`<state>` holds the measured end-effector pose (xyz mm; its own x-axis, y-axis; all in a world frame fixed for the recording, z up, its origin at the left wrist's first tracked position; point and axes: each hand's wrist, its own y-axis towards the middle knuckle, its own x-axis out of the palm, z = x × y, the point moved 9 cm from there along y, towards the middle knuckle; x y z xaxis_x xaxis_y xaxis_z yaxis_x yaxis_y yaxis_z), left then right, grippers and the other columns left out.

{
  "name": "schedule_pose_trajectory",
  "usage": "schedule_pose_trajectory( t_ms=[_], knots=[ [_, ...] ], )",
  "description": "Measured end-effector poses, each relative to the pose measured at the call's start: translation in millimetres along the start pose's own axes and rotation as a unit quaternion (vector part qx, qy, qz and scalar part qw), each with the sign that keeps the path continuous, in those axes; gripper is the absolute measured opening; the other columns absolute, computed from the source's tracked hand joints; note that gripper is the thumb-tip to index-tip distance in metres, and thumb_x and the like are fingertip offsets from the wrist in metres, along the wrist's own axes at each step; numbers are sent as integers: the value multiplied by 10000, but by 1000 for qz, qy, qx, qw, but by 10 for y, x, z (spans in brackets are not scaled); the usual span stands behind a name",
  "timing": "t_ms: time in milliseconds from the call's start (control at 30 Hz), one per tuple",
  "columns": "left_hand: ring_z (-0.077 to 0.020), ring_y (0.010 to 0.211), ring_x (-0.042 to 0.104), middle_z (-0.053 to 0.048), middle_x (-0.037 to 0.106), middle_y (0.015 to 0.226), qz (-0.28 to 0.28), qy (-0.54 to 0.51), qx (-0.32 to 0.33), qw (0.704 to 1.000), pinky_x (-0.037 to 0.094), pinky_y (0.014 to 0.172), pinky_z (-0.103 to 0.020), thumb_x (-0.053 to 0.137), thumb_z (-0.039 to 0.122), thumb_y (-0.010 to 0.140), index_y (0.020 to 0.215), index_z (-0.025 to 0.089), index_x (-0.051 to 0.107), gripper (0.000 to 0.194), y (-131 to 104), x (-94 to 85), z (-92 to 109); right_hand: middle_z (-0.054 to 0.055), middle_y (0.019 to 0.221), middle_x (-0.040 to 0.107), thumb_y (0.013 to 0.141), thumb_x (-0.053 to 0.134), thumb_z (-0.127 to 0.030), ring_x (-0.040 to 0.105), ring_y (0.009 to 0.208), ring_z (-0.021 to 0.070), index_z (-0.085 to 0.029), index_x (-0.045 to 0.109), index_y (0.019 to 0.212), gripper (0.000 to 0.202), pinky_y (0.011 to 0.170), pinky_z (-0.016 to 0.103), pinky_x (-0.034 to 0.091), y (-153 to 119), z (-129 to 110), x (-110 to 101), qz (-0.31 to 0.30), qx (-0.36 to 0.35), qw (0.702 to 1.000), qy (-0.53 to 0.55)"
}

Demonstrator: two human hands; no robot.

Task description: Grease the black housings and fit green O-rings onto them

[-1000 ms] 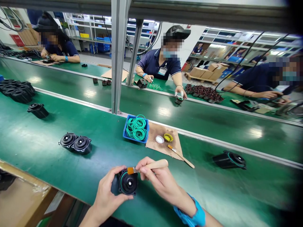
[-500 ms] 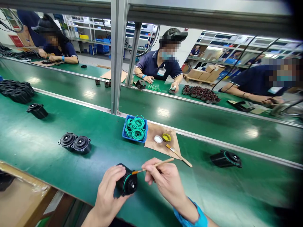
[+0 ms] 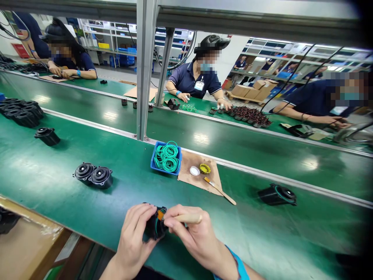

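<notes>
My left hand [image 3: 135,229] is wrapped around a black cylindrical housing [image 3: 151,228] with a green ring around its end, held tilted above the green bench. In my right hand [image 3: 190,231] is a paintbrush [image 3: 186,218], gripped near its bristles. The orange bristles touch the housing at the green ring, and my fingers partly cover the ring. Beyond my hands stands a blue bin [image 3: 152,163] of green rubber rings [image 3: 169,163]. Beside it, a brown cardboard sheet [image 3: 186,157] bears a yellow-rimmed pot [image 3: 205,168], a white lid [image 3: 194,171] and a second brush [image 3: 220,190].
Two black housings [image 3: 100,177] stand left of my hands, another housing [image 3: 48,136] farther left, and a ringed housing [image 3: 276,194] lies at right. A pile of black parts [image 3: 21,111] sits far left. A metal post [image 3: 142,70] rises ahead; co-workers [image 3: 198,77] sit across the belt.
My right hand has moved left and down, closer to the housing, with the brush turned so its handle points toward me. The left hand keeps its hold, and the housing has turned slightly.
</notes>
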<state>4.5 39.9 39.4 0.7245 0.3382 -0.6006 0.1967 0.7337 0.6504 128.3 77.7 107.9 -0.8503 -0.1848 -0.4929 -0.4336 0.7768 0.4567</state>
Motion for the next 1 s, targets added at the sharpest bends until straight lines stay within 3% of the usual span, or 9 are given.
schedule_pose_trajectory(
  t_ms=[167,300,500,600,767,900,1000],
  knots=[
    [-263,1093,615,-125,657,1155,-17,2,-21,1000,522,954,-393,664,272,869,1304,155,515,474,-27,18,-53,18,679,684,1053,426,-292,598,555,110,-183,587,798,321,547,226,449,-85,-201,77,-15,-92,994,-56],
    [-250,1043,638,-116,662,1124,-10,-4,-37,999,553,903,-372,643,187,838,1278,162,529,456,18,-21,-70,23,657,660,1068,336,-257,538,531,128,-182,547,833,325,544,263,428,-204,-300,171,-55,-146,983,-98],
    [-240,987,688,-78,693,1081,-6,-50,-97,994,594,854,-349,778,153,719,1209,211,563,538,47,-37,-154,13,589,572,1064,264,-230,466,515,143,-176,548,752,426,523,285,357,-239,-301,192,-97,-167,967,-166],
    [-246,959,713,-57,714,1063,-3,-73,-144,987,609,838,-360,884,194,616,1164,234,580,629,22,-27,-251,19,618,594,1066,285,-254,487,535,143,-175,564,789,401,531,275,372,-219,-203,21,-74,-133,979,-134],
    [-261,915,738,-58,736,1026,-6,-101,-178,979,625,814,-376,939,282,537,1130,223,596,688,4,-9,-324,31,699,645,1050,401,-323,579,605,148,-188,636,882,319,585,268,468,-246,56,-357,36,-8,999,26],
    [-259,951,725,-80,723,1045,-5,-86,-136,987,623,826,-385,856,350,690,1149,214,597,545,65,-19,-206,39,712,627,1022,458,-423,576,539,117,-170,647,819,375,485,217,474,-290,316,-235,48,133,975,169],
    [-246,967,714,-102,718,1037,5,-70,-83,994,619,836,-362,757,373,808,1169,188,586,440,102,-37,-85,29,694,615,1014,453,-481,568,520,100,-154,652,848,417,486,203,477,-266,370,-34,4,171,963,206]
  ],
)
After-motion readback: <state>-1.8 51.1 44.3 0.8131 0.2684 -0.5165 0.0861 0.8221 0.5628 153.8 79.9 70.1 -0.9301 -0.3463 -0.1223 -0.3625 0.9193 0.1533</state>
